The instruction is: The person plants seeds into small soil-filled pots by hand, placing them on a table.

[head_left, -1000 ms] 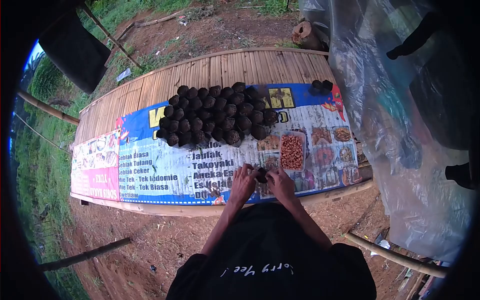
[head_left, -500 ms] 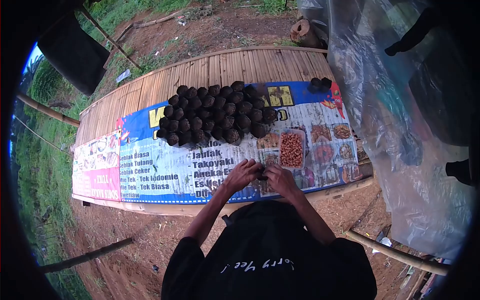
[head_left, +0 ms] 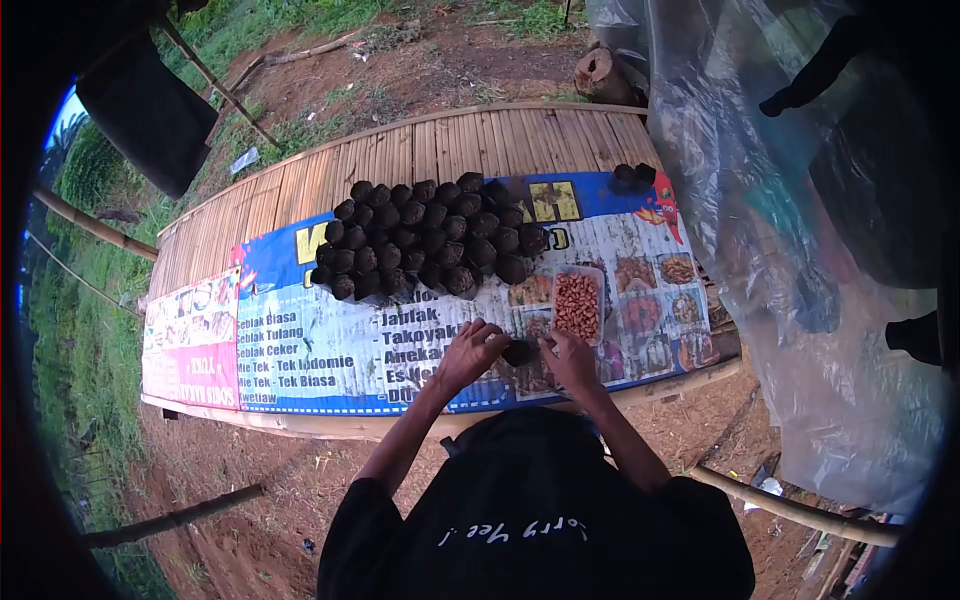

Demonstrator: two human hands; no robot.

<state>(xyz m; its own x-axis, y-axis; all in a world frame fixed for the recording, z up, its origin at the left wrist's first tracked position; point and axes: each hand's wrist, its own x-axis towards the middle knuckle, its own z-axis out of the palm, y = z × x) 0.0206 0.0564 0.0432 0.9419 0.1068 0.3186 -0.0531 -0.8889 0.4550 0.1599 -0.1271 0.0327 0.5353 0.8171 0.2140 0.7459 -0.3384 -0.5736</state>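
Near the front edge of the table, a small black planting bag (head_left: 518,353) of dark soil stands between my two hands. My left hand (head_left: 472,357) is at its left side, with curled fingers holding the rim. Just right of the bag, my right hand (head_left: 570,360) has its thumb and fingertips pinched together; whatever is in them is too small to see. Beyond that hand sits a clear plastic tub (head_left: 602,290) of reddish-brown, peanut-like seeds (head_left: 577,305). A dense group of similar soil-filled bags (head_left: 430,235) stands farther back.
A printed menu banner (head_left: 300,345) covers much of the bamboo-slat table (head_left: 400,150). A few more black bags (head_left: 633,178) stand at the back right. Clear plastic sheeting (head_left: 740,250) hangs on the right, and a bamboo pole (head_left: 790,505) lies at lower right.
My hands have drawn apart, the right one moving slightly right, so the bag between them now shows more plainly. The view has shifted slightly.
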